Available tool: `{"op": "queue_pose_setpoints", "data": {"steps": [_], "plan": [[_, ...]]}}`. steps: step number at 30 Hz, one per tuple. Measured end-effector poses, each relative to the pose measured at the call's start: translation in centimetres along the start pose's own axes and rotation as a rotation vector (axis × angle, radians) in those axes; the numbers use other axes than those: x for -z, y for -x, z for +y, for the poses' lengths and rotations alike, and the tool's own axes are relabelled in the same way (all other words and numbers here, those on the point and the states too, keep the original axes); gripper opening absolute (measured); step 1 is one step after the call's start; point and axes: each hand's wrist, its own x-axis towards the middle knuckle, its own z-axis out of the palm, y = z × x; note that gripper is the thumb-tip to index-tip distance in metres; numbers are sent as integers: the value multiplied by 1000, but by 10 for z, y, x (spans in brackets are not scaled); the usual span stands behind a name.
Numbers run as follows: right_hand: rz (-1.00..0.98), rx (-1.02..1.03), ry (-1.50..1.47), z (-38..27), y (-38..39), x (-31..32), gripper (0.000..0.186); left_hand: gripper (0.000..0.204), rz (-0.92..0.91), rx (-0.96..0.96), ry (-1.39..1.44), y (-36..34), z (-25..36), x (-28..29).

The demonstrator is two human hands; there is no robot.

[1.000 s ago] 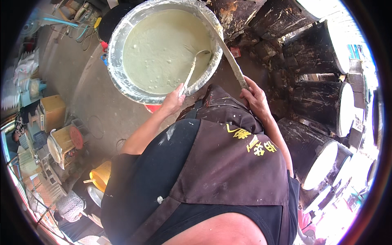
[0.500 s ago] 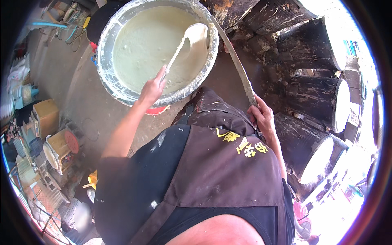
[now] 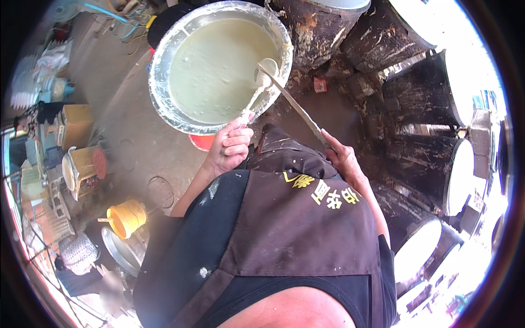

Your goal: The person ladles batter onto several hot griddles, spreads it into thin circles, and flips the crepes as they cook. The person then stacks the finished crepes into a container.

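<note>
Brownish floor (image 3: 123,104); upper centre, a tub (image 3: 157,82) of pale liquid (image 3: 219,71); left fingers (image 3: 236,141) grip a ladle (image 3: 256,97), right fingers (image 3: 338,145) a stick (image 3: 295,105).

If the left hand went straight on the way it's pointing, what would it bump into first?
Probably the near rim of the round, white-smeared basin, just ahead of the left hand. Depth is unclear, though: it might pass above the rim, over the pale grey-green liquid.
</note>
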Motion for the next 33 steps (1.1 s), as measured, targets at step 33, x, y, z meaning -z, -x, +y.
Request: {"op": "queue_pose_setpoints", "data": {"steps": [33], "plan": [[385,603,48,-49,-137,86,50,47,119,-581,-913,-44,7,-115]]}}
